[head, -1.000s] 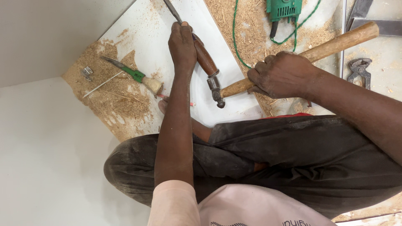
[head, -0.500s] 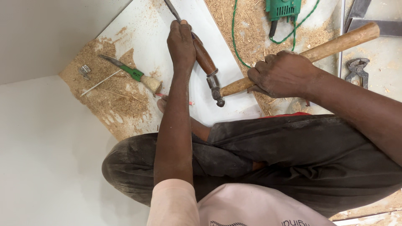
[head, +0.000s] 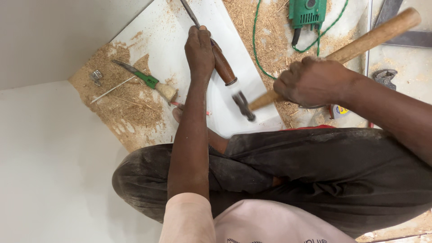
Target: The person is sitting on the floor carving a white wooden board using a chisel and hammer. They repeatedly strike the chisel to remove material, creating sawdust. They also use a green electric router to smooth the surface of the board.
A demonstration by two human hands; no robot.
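My left hand (head: 200,50) grips a chisel (head: 221,65) with a brown wooden handle, its steel blade pointing away onto a white board (head: 157,49). My right hand (head: 310,83) holds a hammer by its long wooden handle (head: 378,36). The dark hammer head (head: 243,105) is blurred, a short way below the chisel's handle end. My knees in dark trousers (head: 292,166) lie under both arms.
A second chisel with a green and pale handle (head: 150,82) lies in sawdust (head: 121,103) at left, beside a small metal hinge (head: 96,75). A green power tool (head: 307,12) with a green cord (head: 256,45) sits at the top. Metal pliers (head: 384,77) lie at right.
The hammer head has pulled back from the chisel's end and dropped slightly toward me; it is now blurred with motion. My left hand and the chisel stay put.
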